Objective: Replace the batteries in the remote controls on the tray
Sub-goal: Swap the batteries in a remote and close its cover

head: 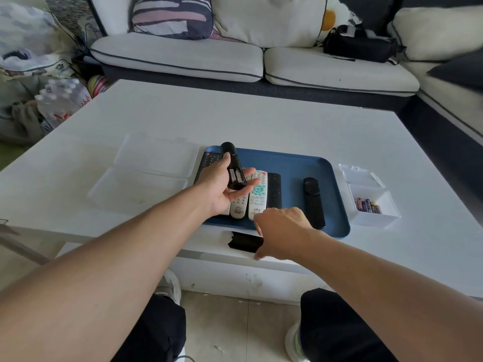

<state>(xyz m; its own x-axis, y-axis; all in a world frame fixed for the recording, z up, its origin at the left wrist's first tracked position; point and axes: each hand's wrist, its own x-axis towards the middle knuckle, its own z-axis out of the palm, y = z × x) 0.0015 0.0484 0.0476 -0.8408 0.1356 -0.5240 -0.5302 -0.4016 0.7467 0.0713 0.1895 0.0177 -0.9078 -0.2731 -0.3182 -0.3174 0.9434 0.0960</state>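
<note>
A blue tray on the white table holds several remotes: two white ones, a slim black one, a longer black one and a dark one at the far left. Above the tray, my left hand holds a black remote back side up. Its battery bay is uncovered, and two batteries sit inside. My right hand reaches down at the tray's front edge and pinches the right end of the black battery cover lying on the table.
To the tray's right stands a small white box with several batteries, its lid hinged back. Left of the tray lies an open clear plastic case. A sofa runs behind the table. My knees are below the table's front edge.
</note>
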